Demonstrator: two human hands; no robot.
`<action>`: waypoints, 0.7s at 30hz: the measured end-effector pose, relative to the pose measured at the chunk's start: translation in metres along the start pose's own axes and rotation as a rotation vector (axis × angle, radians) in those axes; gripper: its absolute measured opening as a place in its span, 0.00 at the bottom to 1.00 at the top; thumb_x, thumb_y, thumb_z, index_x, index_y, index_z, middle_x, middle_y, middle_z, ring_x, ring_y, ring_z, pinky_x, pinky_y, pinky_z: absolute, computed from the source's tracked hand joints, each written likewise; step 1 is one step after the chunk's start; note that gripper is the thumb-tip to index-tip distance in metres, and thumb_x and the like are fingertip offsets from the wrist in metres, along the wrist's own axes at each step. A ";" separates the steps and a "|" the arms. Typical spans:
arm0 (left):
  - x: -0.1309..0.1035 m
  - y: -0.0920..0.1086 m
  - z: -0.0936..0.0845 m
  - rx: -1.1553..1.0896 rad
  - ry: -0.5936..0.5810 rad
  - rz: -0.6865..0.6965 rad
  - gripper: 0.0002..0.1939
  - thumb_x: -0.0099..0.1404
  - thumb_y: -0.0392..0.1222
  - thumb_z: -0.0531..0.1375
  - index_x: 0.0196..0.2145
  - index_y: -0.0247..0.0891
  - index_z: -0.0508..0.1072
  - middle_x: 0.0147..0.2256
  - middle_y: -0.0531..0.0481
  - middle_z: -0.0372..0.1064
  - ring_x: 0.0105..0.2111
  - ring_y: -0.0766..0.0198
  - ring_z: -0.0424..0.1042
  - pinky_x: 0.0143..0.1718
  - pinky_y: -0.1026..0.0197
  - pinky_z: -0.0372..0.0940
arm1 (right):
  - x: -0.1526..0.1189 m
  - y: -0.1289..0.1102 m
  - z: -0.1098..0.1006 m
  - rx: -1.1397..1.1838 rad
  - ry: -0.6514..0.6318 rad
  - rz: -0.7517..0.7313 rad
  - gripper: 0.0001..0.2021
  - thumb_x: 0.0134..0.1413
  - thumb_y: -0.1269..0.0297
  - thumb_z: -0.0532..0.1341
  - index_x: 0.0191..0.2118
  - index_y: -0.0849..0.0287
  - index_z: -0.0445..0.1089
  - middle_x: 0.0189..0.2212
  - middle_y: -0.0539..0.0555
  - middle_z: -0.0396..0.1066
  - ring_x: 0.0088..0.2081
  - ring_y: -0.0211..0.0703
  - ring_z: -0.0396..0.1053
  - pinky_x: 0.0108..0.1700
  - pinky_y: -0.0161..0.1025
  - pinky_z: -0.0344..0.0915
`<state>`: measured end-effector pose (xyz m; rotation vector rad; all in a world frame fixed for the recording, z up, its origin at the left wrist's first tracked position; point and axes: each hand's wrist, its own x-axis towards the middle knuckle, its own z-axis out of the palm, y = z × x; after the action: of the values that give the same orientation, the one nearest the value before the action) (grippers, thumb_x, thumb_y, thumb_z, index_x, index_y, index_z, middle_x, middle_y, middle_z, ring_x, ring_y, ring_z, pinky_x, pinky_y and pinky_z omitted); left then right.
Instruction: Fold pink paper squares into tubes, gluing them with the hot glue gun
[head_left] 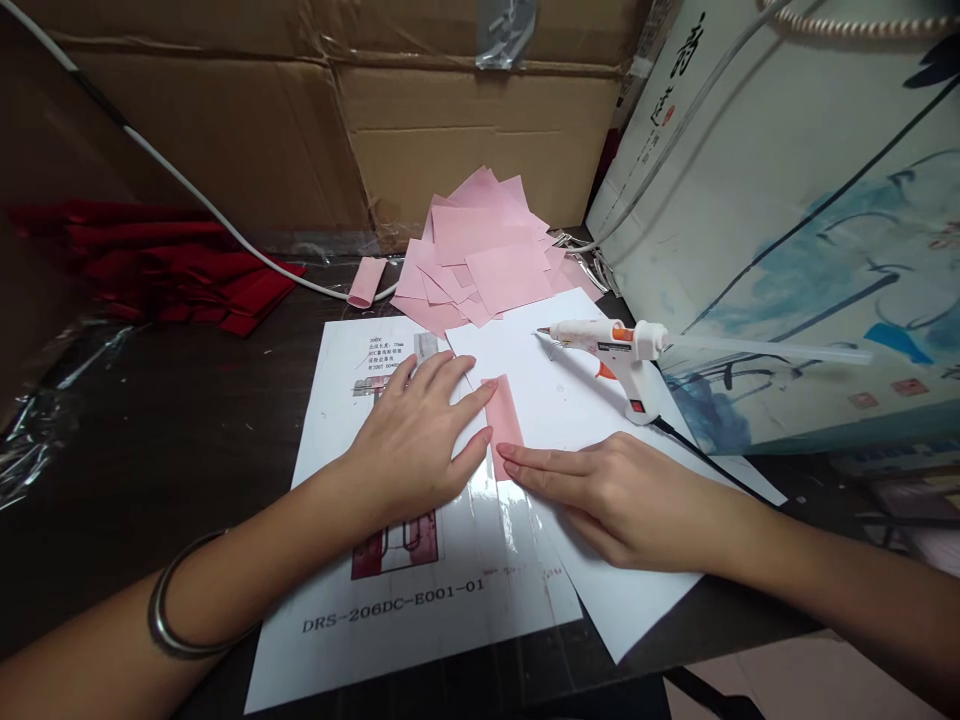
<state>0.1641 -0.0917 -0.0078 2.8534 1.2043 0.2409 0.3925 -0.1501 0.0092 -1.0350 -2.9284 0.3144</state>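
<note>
A folded pink strip [508,410] lies on the white papers in front of me. My left hand [416,430] rests flat with its fingers spread, index fingertip and thumb at the strip's left edge. From the right, my right hand [615,495] reaches in; its index and middle fingers are stretched out and press on the strip's lower part, while the other fingers are tucked beneath. Neither hand is wrapped around anything. Beneath the left hand is a printed sheet [517,600] with a drawing, and a plain white sheet [637,600] lies to its right.
A white glue gun [643,385] with a glue stick sits beyond my right hand. Behind the papers are a pile of pink pieces [480,240] and a rolled pink piece [367,282]. Folded red pieces [165,260] lie at left. Cardboard [480,130] and a patterned panel [780,260] border the table.
</note>
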 end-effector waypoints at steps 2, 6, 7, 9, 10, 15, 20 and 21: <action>0.001 0.000 0.001 0.002 0.014 -0.005 0.25 0.68 0.46 0.50 0.60 0.38 0.65 0.60 0.37 0.58 0.61 0.43 0.55 0.61 0.37 0.49 | 0.000 -0.001 0.002 -0.048 0.008 -0.012 0.28 0.56 0.74 0.54 0.63 0.60 0.61 0.64 0.53 0.57 0.33 0.44 0.77 0.33 0.44 0.72; 0.001 0.001 0.003 -0.008 0.033 -0.001 0.24 0.68 0.48 0.50 0.59 0.39 0.67 0.59 0.37 0.58 0.60 0.44 0.56 0.60 0.37 0.51 | 0.001 -0.004 0.006 -0.001 0.199 -0.011 0.23 0.57 0.74 0.54 0.58 0.62 0.67 0.59 0.52 0.66 0.33 0.42 0.77 0.31 0.42 0.72; 0.001 0.001 0.004 -0.012 0.035 0.002 0.24 0.68 0.49 0.51 0.59 0.39 0.67 0.59 0.37 0.58 0.60 0.44 0.56 0.60 0.37 0.51 | 0.001 -0.004 0.007 0.038 0.300 0.004 0.21 0.56 0.75 0.54 0.56 0.62 0.69 0.56 0.53 0.69 0.36 0.42 0.77 0.33 0.40 0.72; 0.000 0.000 0.004 -0.019 0.045 0.005 0.25 0.68 0.50 0.51 0.58 0.39 0.67 0.59 0.37 0.59 0.59 0.44 0.57 0.59 0.37 0.52 | 0.002 -0.003 0.010 0.088 0.483 0.051 0.18 0.56 0.76 0.54 0.51 0.63 0.72 0.52 0.54 0.74 0.42 0.41 0.76 0.37 0.37 0.71; 0.000 -0.001 0.005 -0.023 0.054 0.007 0.24 0.68 0.50 0.52 0.58 0.39 0.68 0.59 0.36 0.59 0.59 0.44 0.57 0.59 0.37 0.52 | 0.003 -0.002 0.011 0.099 0.539 0.079 0.17 0.56 0.76 0.55 0.49 0.62 0.73 0.49 0.55 0.75 0.42 0.41 0.75 0.37 0.36 0.70; -0.001 -0.003 0.006 -0.062 0.119 0.022 0.24 0.67 0.49 0.54 0.56 0.35 0.69 0.58 0.35 0.60 0.58 0.44 0.59 0.59 0.39 0.53 | 0.013 -0.001 0.013 0.238 0.533 0.310 0.09 0.58 0.67 0.59 0.43 0.61 0.74 0.34 0.53 0.75 0.29 0.38 0.70 0.27 0.36 0.62; 0.000 -0.002 0.004 -0.092 0.123 0.019 0.23 0.67 0.49 0.53 0.55 0.35 0.68 0.59 0.36 0.60 0.59 0.44 0.59 0.59 0.40 0.53 | 0.024 -0.006 0.006 0.358 0.314 0.713 0.14 0.56 0.51 0.61 0.33 0.57 0.73 0.16 0.47 0.67 0.21 0.39 0.63 0.27 0.38 0.56; 0.000 -0.001 0.004 -0.088 0.120 0.021 0.22 0.68 0.49 0.53 0.55 0.35 0.68 0.59 0.36 0.60 0.59 0.44 0.58 0.60 0.39 0.51 | 0.026 -0.008 0.005 0.379 0.283 0.742 0.15 0.57 0.50 0.60 0.31 0.57 0.73 0.14 0.46 0.66 0.20 0.38 0.62 0.26 0.38 0.55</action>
<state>0.1640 -0.0907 -0.0116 2.8127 1.1514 0.4598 0.3671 -0.1405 0.0048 -1.8515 -2.0258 0.6317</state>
